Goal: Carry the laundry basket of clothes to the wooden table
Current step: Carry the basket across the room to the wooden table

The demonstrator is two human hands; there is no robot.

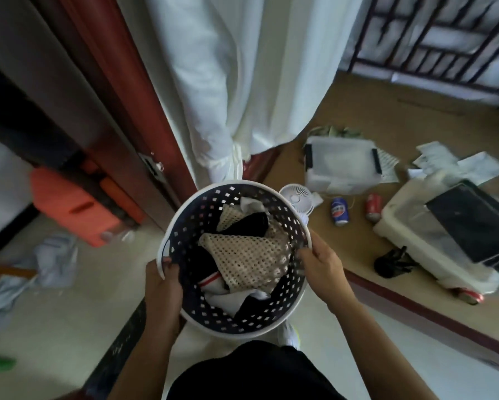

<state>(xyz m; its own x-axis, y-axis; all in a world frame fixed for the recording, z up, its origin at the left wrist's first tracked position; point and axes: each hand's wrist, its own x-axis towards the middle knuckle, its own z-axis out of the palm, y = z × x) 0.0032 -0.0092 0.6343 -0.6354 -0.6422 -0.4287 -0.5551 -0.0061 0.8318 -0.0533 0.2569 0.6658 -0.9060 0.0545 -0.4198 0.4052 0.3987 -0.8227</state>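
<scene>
The person holds the round laundry basket [236, 197] in front of the body, above the floor. The left hand [163, 284] and the right hand [323, 272] each close on its white rim. Clothes [242, 255] lie inside. Two cans [340, 210] stand nearby.

Basket [288, 226] – perforated smooth plastic; top garment [242, 255] – beige open-knit cloth.
</scene>
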